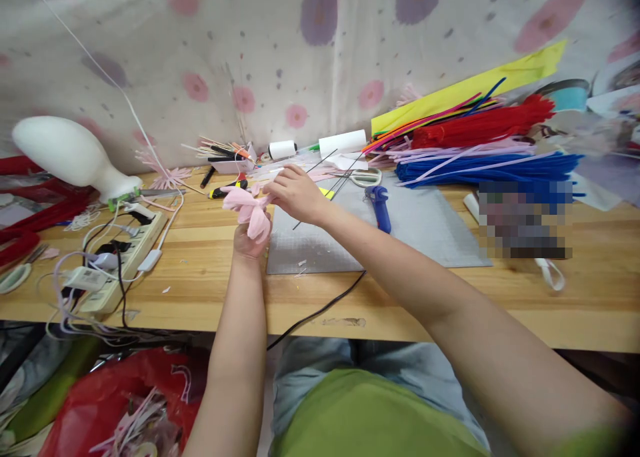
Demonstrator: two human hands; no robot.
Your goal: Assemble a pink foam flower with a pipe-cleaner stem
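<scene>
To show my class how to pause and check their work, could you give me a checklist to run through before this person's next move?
1. Pink petal piece supported: ok, the left hand holds it from below.
2. Right hand in position: ok, its fingertips are at the piece's edge; the exact grip is cannot tell.
3. Blue glue gun set down: ok, it lies on the grey mat.
4. Glue gun hot or cold: cannot tell.
5. Mat free of scraps: not ok, small white scraps lie near its front edge.
6. Black cable away from the person: not ok, it runs over the table's front edge.
</scene>
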